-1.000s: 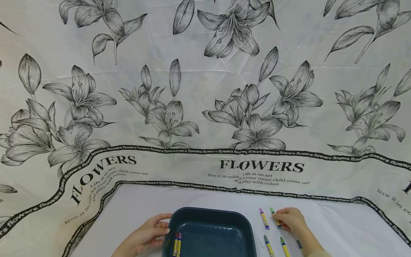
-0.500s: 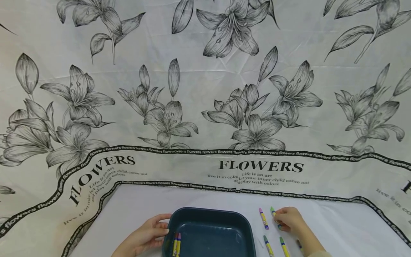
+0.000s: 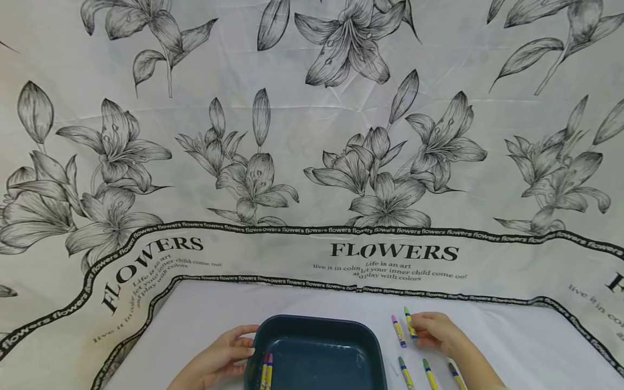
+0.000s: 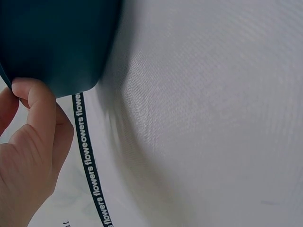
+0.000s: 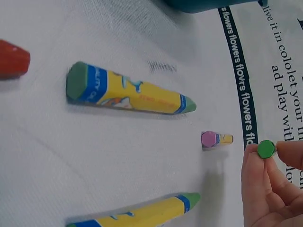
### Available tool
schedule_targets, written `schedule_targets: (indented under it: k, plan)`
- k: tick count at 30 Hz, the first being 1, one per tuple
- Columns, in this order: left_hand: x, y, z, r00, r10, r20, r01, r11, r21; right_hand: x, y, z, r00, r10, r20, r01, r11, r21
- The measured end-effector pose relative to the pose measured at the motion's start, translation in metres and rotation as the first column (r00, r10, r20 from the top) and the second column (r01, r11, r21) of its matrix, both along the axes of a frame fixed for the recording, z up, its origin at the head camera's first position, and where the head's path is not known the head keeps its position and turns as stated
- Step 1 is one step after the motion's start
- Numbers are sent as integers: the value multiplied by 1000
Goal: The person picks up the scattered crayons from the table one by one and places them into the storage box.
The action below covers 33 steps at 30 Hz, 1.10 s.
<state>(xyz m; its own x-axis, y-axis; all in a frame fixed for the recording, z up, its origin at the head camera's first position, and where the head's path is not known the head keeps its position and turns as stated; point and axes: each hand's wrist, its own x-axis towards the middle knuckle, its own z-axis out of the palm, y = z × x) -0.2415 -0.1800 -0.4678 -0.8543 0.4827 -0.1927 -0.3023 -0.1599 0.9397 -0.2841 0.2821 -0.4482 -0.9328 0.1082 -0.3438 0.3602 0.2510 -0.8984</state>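
Note:
My left hand (image 3: pixel 226 355) grips the left side of a dark blue plastic tray (image 3: pixel 319 320); in the left wrist view the thumb and fingers pinch the wall of the tray (image 4: pixel 57 47). Between thumb and fingers, my right hand (image 3: pixel 439 331) pinches a light green crayon (image 3: pixel 409 324) with a yellow wrapper. Its green flat end (image 5: pixel 266 149) faces the camera in the right wrist view. Just left of that hand lies a pink crayon (image 3: pixel 398 331). Two crayons (image 3: pixel 267 372) lie side by side inside the tray, along its left wall.
On the white cloth, right of the tray, lie a dark green crayon (image 3: pixel 405 372), a green crayon (image 3: pixel 428 375) and a dark-tipped crayon (image 3: pixel 456 375). A red end (image 5: pixel 13 59) shows at the right wrist view's left edge. Flower-printed fabric (image 3: pixel 341 189) rises behind.
My right hand has shifted slightly left, bringing the light green crayon closer to the pink one. The dark-tipped crayon shows more now. My left hand keeps its hold on the tray.

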Motion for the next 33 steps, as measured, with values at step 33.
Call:
schedule_targets:
  k: [33]
  plan:
    - [0, 0, -3, 1000, 2, 17, -2, 1000, 17, 22, -54, 24, 962, 263, -70, -267, 861, -432]
